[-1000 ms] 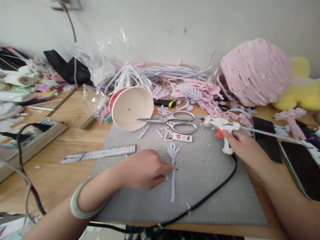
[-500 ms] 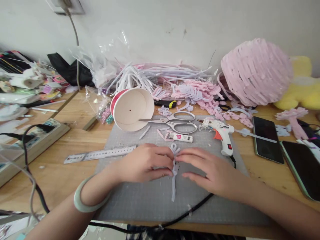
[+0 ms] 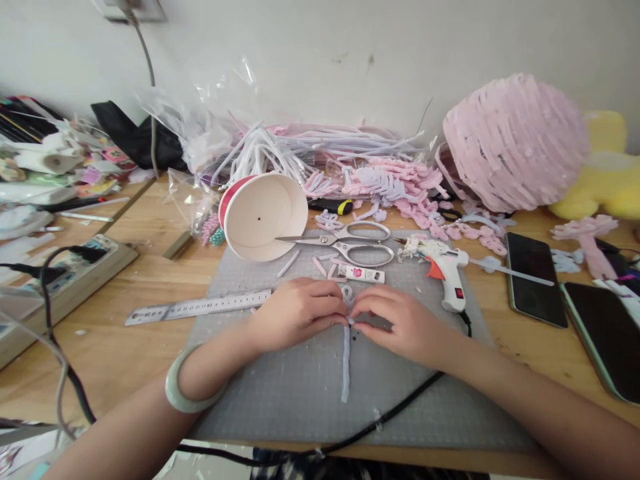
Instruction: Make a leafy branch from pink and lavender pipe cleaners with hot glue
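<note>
A pale lavender pipe cleaner (image 3: 346, 367) with a small loop at its top lies over the grey cutting mat (image 3: 280, 393). My left hand (image 3: 303, 313) pinches it just below the loop, fingers closed. From the other side my right hand (image 3: 400, 323) pinches the same spot, thumb and fingertips together. The fingertips of both hands hide the middle of the piece, and its straight tail hangs toward me. Beyond the hands lie a white lighter (image 3: 362, 274), short cut pipe cleaner bits (image 3: 289, 264) and open-bladed scissors (image 3: 345, 245).
A steel ruler (image 3: 200, 307) lies at left, near a power strip (image 3: 75, 283). A paper cup (image 3: 265, 220) lies tipped on its side. A glue gun (image 3: 445, 267) and two phones (image 3: 533, 280) are at right. A black cable (image 3: 400, 410) crosses the mat's front.
My right hand's thumb and fingers have closed onto the pipe cleaner, where they were apart before. My left hand has shifted slightly up and right, still gripping it.
</note>
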The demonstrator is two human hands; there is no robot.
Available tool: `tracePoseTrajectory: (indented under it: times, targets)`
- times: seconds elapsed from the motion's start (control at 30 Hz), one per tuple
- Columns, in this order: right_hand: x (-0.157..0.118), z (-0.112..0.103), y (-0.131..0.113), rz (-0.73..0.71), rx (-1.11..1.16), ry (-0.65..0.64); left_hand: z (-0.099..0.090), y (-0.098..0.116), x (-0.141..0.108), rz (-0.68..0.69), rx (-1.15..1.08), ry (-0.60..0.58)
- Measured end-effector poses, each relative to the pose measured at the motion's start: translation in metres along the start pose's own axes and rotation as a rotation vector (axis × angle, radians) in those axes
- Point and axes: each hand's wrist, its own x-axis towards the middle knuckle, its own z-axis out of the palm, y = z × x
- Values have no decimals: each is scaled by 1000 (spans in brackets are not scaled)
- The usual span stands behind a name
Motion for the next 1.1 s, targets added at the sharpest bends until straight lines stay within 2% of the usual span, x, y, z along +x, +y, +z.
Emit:
tracePoseTrajectory:
  times: [0.13,0.27,0.53,0.67,1.1]
  targets:
    - [1,3,4,-13,-1,43,2,1,0,-26,-44,36]
    - [2,5,6,-31,-59,45,2,3,1,-12,-10,20]
    - [3,3,13,-250,-317,43,4,0,1,-23,136,-37]
    - [3,5,15,-307,-393,36,6,-3,1,-38,146,-82]
    - [2,11,16,-282,-444,12,6,-5,2,-51,97,-126]
